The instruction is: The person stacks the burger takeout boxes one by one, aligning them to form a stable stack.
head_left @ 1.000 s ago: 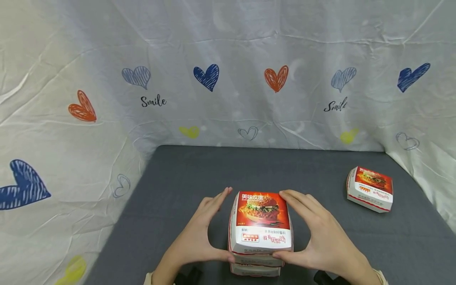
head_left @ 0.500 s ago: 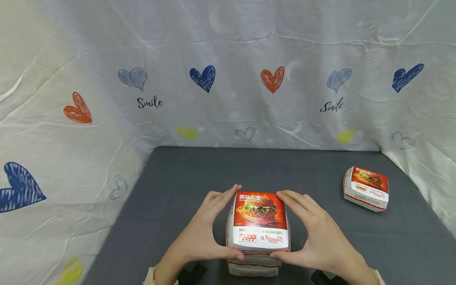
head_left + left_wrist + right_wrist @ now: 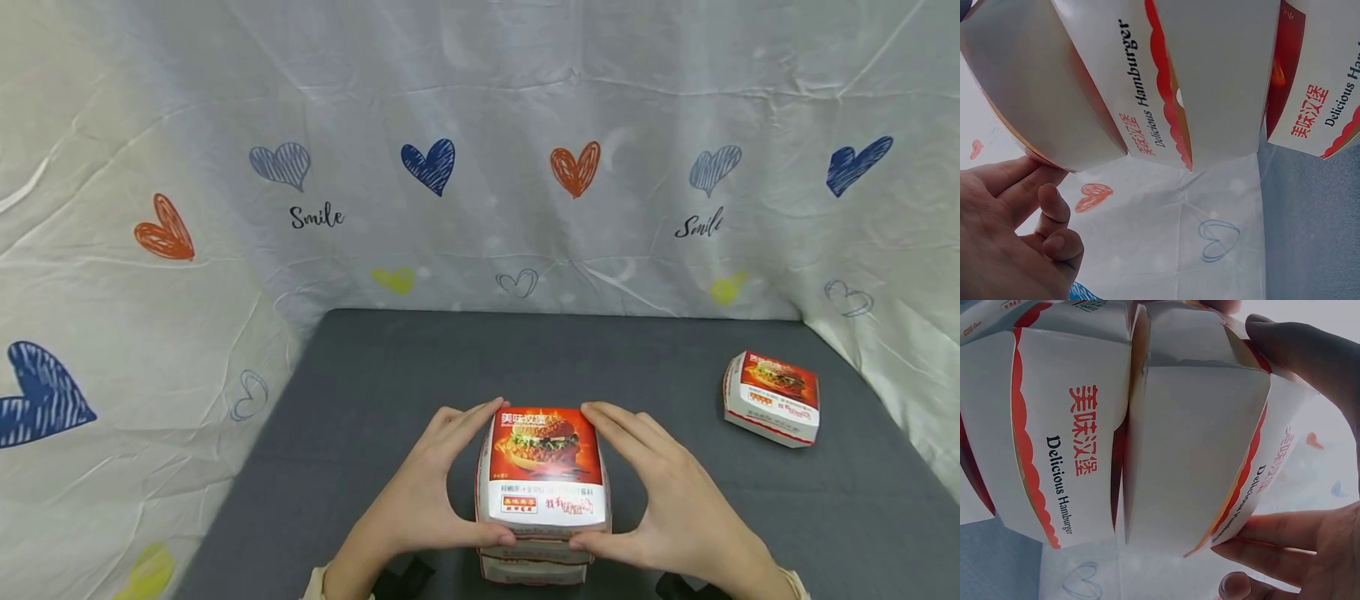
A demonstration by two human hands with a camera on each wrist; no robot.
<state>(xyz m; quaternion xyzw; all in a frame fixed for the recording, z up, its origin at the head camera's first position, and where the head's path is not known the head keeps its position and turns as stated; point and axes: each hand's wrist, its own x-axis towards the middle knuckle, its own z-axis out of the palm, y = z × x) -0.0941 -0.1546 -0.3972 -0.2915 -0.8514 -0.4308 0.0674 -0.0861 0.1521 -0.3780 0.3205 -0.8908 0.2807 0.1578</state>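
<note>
A stack of burger boxes stands near the front of the table, with the top burger box (image 3: 545, 454) showing a red burger picture and white front. My left hand (image 3: 431, 483) holds its left side, fingertips at the far corner and thumb on the near edge. On the right side my right hand (image 3: 667, 492) grips it likewise. The left wrist view has the middle box (image 3: 1138, 94) and lower box (image 3: 1319, 112) beneath, while the left fingers (image 3: 1016, 181) touch the top one. In the right wrist view the right thumb (image 3: 1304, 350) lies along the top box (image 3: 1197, 444).
Another burger box (image 3: 772, 398) lies at the right of the dark grey table (image 3: 405, 358), turned at an angle. A white cloth (image 3: 487, 225) printed with hearts and "Smile" hangs behind and to the left.
My left hand has moved right, bringing its fingertips and thumb onto the top burger box. The right hand stays almost in place. The burger box at the right rests where it was.
</note>
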